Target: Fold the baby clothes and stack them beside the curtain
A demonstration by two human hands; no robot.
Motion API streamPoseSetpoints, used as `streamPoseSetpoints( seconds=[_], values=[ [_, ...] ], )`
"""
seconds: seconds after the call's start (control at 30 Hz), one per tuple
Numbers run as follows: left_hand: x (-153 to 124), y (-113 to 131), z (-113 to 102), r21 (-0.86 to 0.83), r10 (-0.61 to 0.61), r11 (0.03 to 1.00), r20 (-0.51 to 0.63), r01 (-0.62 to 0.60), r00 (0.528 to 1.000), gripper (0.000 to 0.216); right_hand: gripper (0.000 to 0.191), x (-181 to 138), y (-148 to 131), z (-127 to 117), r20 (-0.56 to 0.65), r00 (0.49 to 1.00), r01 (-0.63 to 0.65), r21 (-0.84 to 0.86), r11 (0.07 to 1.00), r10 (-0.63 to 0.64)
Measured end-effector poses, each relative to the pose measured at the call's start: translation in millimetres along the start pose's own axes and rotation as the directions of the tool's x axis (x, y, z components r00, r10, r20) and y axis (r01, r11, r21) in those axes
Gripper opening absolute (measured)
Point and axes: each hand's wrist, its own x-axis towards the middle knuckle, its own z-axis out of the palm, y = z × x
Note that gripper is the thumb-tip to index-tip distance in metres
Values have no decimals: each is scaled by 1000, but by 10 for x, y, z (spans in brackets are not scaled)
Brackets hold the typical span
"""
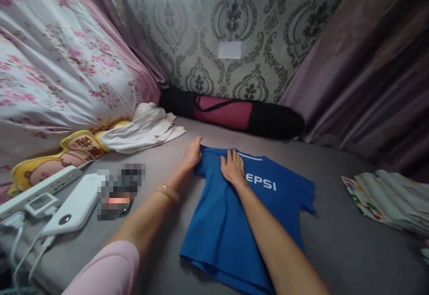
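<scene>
A blue T-shirt (231, 223) with white lettering lies on the grey bed sheet (351, 246), its left side folded inward. My left hand (193, 153) rests at the shirt's upper left corner, fingers together on the folded edge near the shoulder. My right hand (232, 168) lies flat on the shirt just below the collar, fingers stretched out. A pale bangle (168, 191) sits on my left wrist.
A floral quilt (56, 62) is piled at the left, with a white cloth (140, 132) and a yellow cushion (50, 161) below it. A power strip (40, 187), white power bank (75, 208) and cables lie at the left. Folded cloths (389, 199) sit right. A black-and-pink roll bag (234, 112) lies by the wall.
</scene>
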Motion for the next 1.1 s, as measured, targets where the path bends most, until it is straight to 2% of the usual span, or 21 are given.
streamPoseSetpoints(
  seconds=[0.03, 0.1, 0.27, 0.37, 0.43, 0.53, 0.63, 0.73, 0.8, 0.9, 1.0, 1.1],
  values=[
    [-28, -34, 21, 99, 48, 994, 29, -51, 998, 55, 63, -6, -7, 4, 1, 1000, 5, -21, 1000, -5],
    [-80, -75, 54, 235, 60, 969, 91, -80, 994, 57, 64, -11, -19, 9, 9, 1000, 4, -57, 998, -4],
    [-115, -71, 95, 360, -66, 932, 52, 43, 996, 45, 61, -21, -35, 18, 13, 1000, 7, -64, 998, -6],
    [-89, -58, 98, 319, -122, 941, 19, 109, 992, 36, 60, -13, -37, -2, 20, 1000, 15, -28, 999, -14],
    [-71, -51, 63, 276, -151, 950, 7, 143, 988, 35, 62, 12, -20, -59, 66, 997, 30, 38, 999, -33],
    [-102, -51, -95, 140, -224, 965, 6, 221, 975, 46, 62, 32, 85, -241, 145, 988, 8, 281, 960, -50],
    [-316, -70, -372, -45, -275, 959, 83, 279, 958, 47, 58, -111, 333, -527, 134, 990, -39, 590, 807, -50],
    [-762, -89, -681, -206, -232, 932, 291, 297, 928, 40, 51, -511, 697, -867, 96, 990, 1, 728, 686, -104],
    [-1142, -78, -850, -280, -186, 907, 405, 315, 895, 42, 43, -891, 954, -1093, 141, 988, -62, 739, 671, -64],
    [-1708, -4, -1014, -292, -184, 878, 525, 378, 831, 52, 36, -1515, 1279, -1373, 227, 973, -193, 697, 690, 43],
    [-2163, 120, -1071, -305, -154, 869, 581, 389, 799, 55, 33, -2095, 1474, -1515, 291, 946, -298, 612, 733, 142],
    [-2466, 238, -1033, -369, -127, 841, 577, 396, 807, 59, 32, -2574, 1523, -1516, 323, 926, -349, 528, 774, 196]
  ],
)
